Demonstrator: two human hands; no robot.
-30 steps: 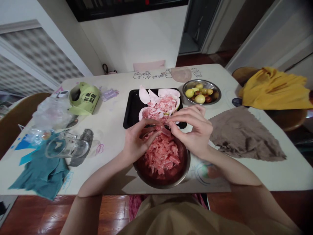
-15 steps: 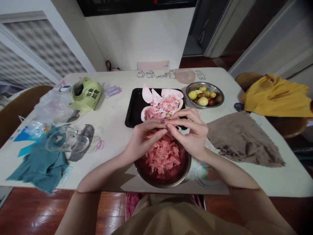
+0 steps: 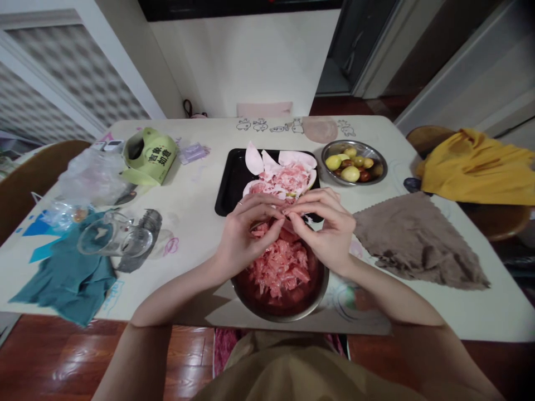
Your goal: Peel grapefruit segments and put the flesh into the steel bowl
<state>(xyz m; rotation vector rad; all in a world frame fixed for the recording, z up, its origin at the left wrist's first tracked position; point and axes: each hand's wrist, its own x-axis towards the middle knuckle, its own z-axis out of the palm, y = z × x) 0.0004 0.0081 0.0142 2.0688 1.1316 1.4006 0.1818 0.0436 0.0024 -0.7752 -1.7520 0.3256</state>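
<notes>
A metal bowl heaped with pink pomelo flesh sits at the table's near edge. Both hands hover over its far rim. My left hand and my right hand have their fingertips pinched together on a small pink pomelo piece held between them. Just behind, a black tray carries a pile of pale pink pomelo peel and membrane.
A steel dish of small green and red fruit stands at the back right. A brown cloth lies right. On the left lie a glass jug, a teal cloth, a plastic bag and a green box. A yellow cloth covers a chair.
My hands have closed in on each other, their fingertips now meeting over the bowl's far rim. The view has shifted slightly; nothing else on the table moved.
</notes>
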